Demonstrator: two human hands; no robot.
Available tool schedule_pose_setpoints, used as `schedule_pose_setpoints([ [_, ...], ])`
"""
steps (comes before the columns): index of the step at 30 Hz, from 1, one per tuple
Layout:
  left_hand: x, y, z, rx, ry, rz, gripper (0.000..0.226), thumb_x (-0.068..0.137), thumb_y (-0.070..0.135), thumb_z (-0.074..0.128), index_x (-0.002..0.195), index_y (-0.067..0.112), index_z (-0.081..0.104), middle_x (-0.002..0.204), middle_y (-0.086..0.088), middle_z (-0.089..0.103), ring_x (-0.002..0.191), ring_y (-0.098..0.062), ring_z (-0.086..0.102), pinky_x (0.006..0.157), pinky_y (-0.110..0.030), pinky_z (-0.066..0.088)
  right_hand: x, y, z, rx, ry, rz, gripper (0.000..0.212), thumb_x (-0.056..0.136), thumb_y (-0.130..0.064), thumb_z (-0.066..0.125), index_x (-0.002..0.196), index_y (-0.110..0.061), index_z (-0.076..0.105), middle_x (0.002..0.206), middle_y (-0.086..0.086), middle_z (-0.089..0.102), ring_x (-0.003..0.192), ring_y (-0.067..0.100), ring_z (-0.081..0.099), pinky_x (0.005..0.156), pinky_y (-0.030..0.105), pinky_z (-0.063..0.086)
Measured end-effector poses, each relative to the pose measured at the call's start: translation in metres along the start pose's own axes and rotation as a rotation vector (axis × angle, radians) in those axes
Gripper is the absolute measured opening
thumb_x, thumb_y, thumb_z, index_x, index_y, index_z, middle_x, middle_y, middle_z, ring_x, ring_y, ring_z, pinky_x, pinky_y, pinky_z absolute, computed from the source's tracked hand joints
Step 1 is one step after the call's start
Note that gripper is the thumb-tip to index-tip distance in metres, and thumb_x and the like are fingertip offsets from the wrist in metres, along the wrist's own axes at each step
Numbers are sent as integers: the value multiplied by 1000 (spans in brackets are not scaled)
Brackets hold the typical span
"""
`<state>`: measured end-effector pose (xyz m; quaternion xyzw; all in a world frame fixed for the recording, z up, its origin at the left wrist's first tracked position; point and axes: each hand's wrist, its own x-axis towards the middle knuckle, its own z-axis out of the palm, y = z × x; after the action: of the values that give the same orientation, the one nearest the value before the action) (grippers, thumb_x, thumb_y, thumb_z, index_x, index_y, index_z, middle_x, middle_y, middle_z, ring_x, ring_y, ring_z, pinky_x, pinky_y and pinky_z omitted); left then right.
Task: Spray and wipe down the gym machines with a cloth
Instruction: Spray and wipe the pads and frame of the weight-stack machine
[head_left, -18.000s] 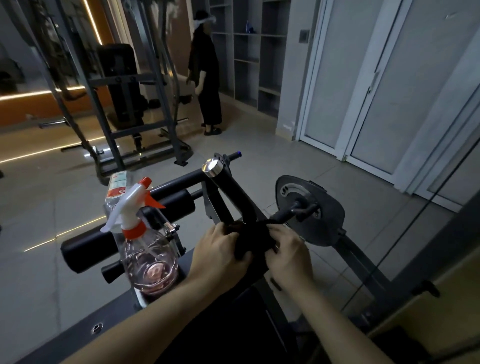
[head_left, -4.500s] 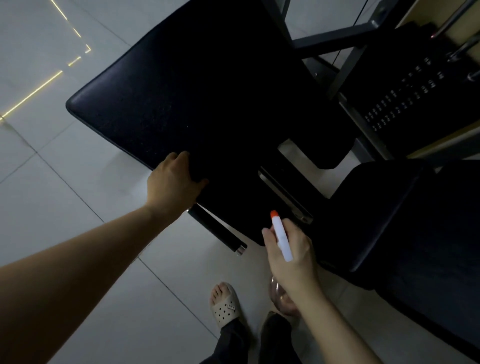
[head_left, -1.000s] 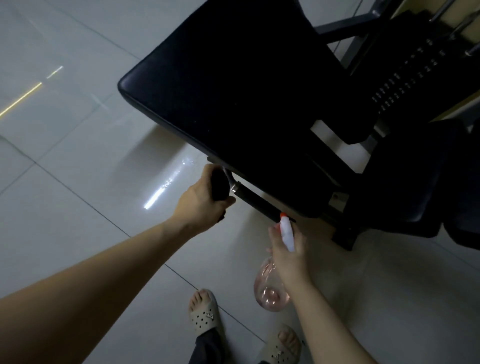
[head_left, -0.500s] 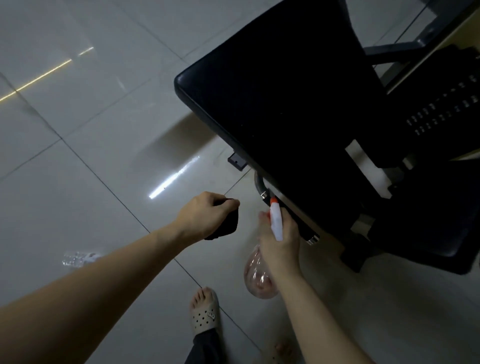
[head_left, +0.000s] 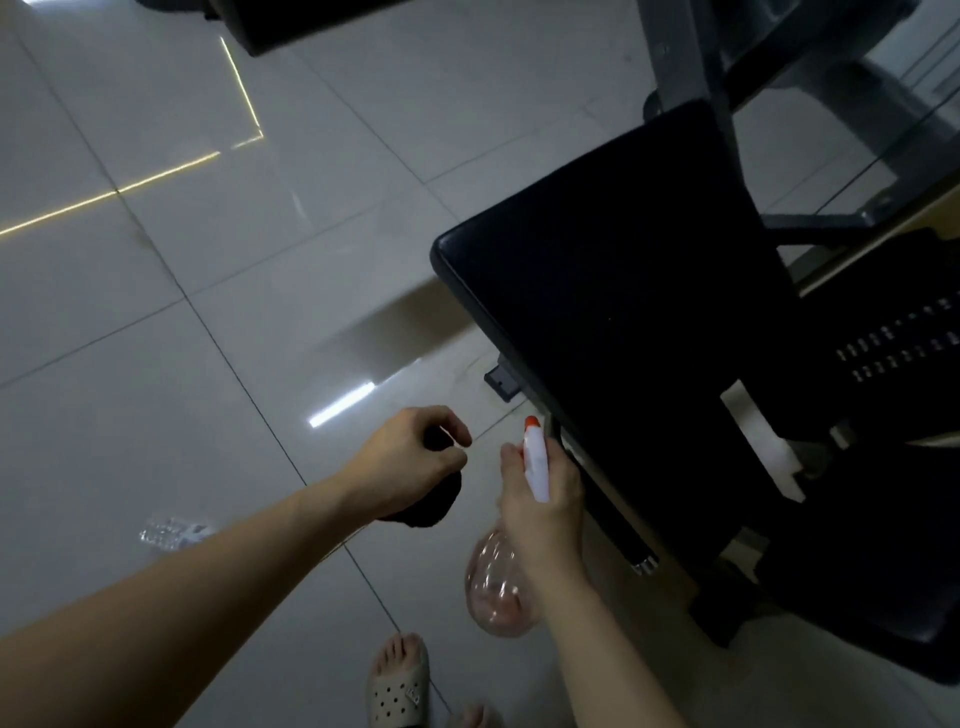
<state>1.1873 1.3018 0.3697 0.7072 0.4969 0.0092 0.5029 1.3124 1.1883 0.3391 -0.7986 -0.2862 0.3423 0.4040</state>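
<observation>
Bare forearms (head_left: 208, 597), beige perforated sandals (head_left: 397, 693)

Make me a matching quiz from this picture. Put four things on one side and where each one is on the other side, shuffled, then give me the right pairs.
Things:
1. dark cloth
2. spray bottle
3. black seat pad
4. beige sandal

Places:
A. gripped in the right hand
B. worn, at the bottom edge of the view
C. bunched in the left hand
D. farthest right, beyond both hands

Pairs: 1-C, 2-A, 3-D, 4-B.
</observation>
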Motion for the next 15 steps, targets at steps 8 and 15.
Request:
schedule_pose_setpoints([
  [8, -23, 20, -18, 114, -65, 67, 65, 76, 46, 86, 130, 38, 52, 108, 9, 61, 96, -5, 59, 79, -21, 52, -2, -43, -6, 61, -124, -38, 9, 100, -36, 58, 104, -28, 59, 91, -15, 58, 86, -10, 57, 69, 11, 44],
  [15, -22, 21, -33, 46, -89, 133, 88, 74, 50, 86, 148, 42, 39, 128, 15, 55, 111, -4, 54, 88, -15, 44, 14, -67, 4, -30, -134, -72, 41, 100, -42, 55, 136, -22, 57, 119, -4, 65, 114, 13, 61, 84, 20, 44],
])
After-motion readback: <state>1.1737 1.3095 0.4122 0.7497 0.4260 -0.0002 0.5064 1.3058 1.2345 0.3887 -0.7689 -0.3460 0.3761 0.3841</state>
